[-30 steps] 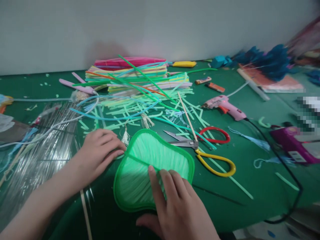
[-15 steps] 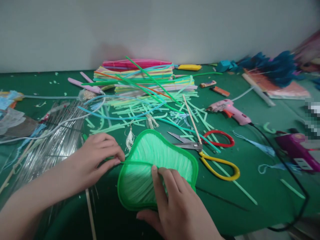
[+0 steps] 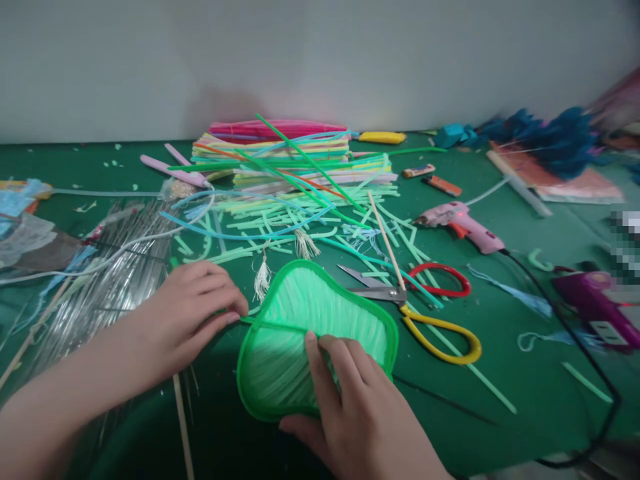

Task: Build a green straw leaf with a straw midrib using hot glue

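Observation:
A green fan-shaped piece (image 3: 285,373), with pale green streaked filling and a dark green fuzzy rim, lies under my right hand (image 3: 360,400). The thumb of that hand is at its lower edge, and the fingers press on its face. Across the face runs a green pipe cleaner (image 3: 280,325). My left hand (image 3: 205,307) pinches the pipe cleaner just beyond the left rim. Scissors (image 3: 380,293) with one red and one yellow handle lie spread beside the piece on the right. Two cream tassels (image 3: 263,279) rest behind it.
Bundles of coloured pipe cleaners (image 3: 280,150) and cut green bits lie at the back. A pink glue gun (image 3: 465,223) with a black cord is on the right, near a purple device (image 3: 590,303). Clear strips (image 3: 115,267) and a wooden stick (image 3: 183,427) lie left.
My left hand has shifted up slightly, and the pipe cleaner now slopes down from left to right. The whole view has moved a little; the right hand keeps its grip.

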`<state>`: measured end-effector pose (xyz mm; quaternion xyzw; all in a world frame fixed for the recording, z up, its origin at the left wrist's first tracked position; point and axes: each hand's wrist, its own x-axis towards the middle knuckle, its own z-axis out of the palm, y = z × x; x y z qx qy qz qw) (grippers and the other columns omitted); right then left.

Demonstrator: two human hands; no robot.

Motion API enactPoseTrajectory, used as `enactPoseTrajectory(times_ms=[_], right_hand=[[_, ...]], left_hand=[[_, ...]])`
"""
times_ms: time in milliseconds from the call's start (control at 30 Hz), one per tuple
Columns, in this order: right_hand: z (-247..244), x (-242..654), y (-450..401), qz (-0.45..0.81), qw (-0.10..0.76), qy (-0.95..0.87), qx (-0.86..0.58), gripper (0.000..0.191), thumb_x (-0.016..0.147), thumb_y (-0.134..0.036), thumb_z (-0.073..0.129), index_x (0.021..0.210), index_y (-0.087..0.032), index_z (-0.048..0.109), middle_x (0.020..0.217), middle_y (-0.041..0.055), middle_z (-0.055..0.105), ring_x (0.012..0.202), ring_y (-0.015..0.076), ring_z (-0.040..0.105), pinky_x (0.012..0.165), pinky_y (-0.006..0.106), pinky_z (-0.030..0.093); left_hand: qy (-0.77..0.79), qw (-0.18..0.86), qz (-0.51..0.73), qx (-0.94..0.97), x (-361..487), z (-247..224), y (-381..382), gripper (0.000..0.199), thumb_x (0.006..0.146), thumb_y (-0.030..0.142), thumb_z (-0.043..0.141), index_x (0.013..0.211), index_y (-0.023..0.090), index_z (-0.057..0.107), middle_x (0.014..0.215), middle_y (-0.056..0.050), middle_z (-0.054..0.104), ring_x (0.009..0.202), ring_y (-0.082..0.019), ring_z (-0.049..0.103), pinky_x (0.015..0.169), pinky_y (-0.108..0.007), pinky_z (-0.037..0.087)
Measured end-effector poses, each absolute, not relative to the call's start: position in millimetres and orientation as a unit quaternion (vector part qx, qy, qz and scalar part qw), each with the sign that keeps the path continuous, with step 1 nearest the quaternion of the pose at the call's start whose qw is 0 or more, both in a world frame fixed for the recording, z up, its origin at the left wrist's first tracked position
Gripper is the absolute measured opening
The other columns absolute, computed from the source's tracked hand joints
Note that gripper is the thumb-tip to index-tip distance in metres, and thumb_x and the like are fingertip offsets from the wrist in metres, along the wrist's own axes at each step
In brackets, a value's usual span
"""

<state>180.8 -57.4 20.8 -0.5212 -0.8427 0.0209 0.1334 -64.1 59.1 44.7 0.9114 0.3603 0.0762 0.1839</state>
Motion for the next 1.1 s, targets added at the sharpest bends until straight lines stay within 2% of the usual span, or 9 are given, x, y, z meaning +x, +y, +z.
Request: enactPoseTrajectory(times_ms=[133,267,367,500,633,767,867,967,1100], right_hand=[[26.8,185.9,-50.8,0.042,0.130,-0.849,-0.511,0.063,0.071,-0.045,0.082,0.116,-0.006,0.064,0.096,0.0139,0.068,0.082,0.0275,0.065,0.063,0.039,0.061],[33.5,180.5,-30.2,0.063,0.108,-0.861,-0.493,0.023,0.087,-0.030,0.068,0.105,-0.016,0.064,0.086,0.0054,0.063,0.075,0.0211,0.062,0.058,0.032,0.055],[31.5,171.5,-8.1,0.063,0.090,-0.867,-0.486,0.006,0.089,-0.019,0.063,0.095,-0.019,0.063,0.087,0.0041,0.061,0.074,0.0190,0.060,0.055,0.029,0.047],[22.6,165.6,11.7,0.086,0.096,-0.892,-0.433,0.003,0.091,-0.015,0.058,0.093,-0.016,0.060,0.091,0.0062,0.060,0.079,0.0188,0.059,0.057,0.028,0.043],[24.6,167.3,16.1,0.129,0.159,-0.892,-0.403,0.008,0.094,-0.017,0.053,0.089,-0.016,0.060,0.084,0.0035,0.061,0.075,0.0163,0.058,0.059,0.027,0.042],[39.1,175.0,30.8,0.149,0.225,-0.829,-0.490,0.004,0.091,-0.016,0.055,0.089,-0.014,0.059,0.086,0.0036,0.061,0.070,0.0141,0.058,0.065,0.027,0.046],[45.3,180.5,45.1,0.077,0.195,-0.814,-0.541,0.010,0.092,-0.014,0.054,0.099,-0.012,0.060,0.098,0.0099,0.061,0.077,0.0193,0.062,0.067,0.032,0.049],[43.0,178.9,46.4,0.089,0.168,-0.860,-0.474,0.030,0.091,-0.025,0.062,0.117,-0.011,0.057,0.110,0.0140,0.059,0.094,0.0254,0.062,0.074,0.036,0.054],[31.5,165.4,32.9,0.090,0.130,-0.906,-0.392,0.050,0.082,-0.048,0.072,0.111,-0.008,0.062,0.100,0.0135,0.061,0.093,0.0307,0.060,0.075,0.042,0.055]], left_hand=[[0.379,0.171,0.101,0.904,-62.5,54.1,55.0,0.014,0.094,0.036,0.052,0.096,0.030,0.064,0.096,0.000,0.066,0.103,-0.021,0.056,0.088,-0.034,0.044],[0.433,0.163,0.093,0.882,-61.3,60.8,51.7,0.019,0.094,0.040,0.049,0.091,0.027,0.063,0.085,0.001,0.065,0.081,-0.017,0.059,0.069,-0.028,0.046],[0.481,0.195,0.061,0.852,-57.9,61.9,49.9,0.023,0.094,0.043,0.047,0.088,0.027,0.062,0.067,0.005,0.058,0.058,-0.012,0.053,0.052,-0.024,0.039],[0.514,0.255,0.053,0.818,-53.7,62.4,48.0,0.025,0.091,0.046,0.049,0.082,0.026,0.062,0.051,0.008,0.044,0.045,-0.009,0.040,0.043,-0.021,0.029],[0.499,0.380,0.036,0.778,-59.0,69.1,47.9,0.024,0.089,0.045,0.054,0.080,0.026,0.064,0.055,0.007,0.045,0.050,-0.010,0.039,0.044,-0.020,0.028],[0.456,0.490,-0.001,0.743,-64.4,72.2,51.1,0.021,0.086,0.042,0.060,0.074,0.024,0.064,0.058,0.006,0.049,0.053,-0.010,0.042,0.046,-0.020,0.031],[0.485,0.462,0.014,0.742,-60.9,65.7,55.0,0.022,0.086,0.043,0.059,0.078,0.024,0.066,0.062,0.005,0.056,0.057,-0.011,0.047,0.050,-0.021,0.034],[0.531,0.421,0.041,0.734,-54.1,56.9,57.7,0.021,0.086,0.042,0.058,0.090,0.024,0.067,0.070,0.004,0.062,0.062,-0.012,0.052,0.054,-0.022,0.038],[0.545,0.433,0.059,0.716,-47.5,49.4,57.2,0.019,0.085,0.040,0.058,0.090,0.024,0.066,0.073,0.003,0.064,0.064,-0.013,0.053,0.056,-0.023,0.038]])
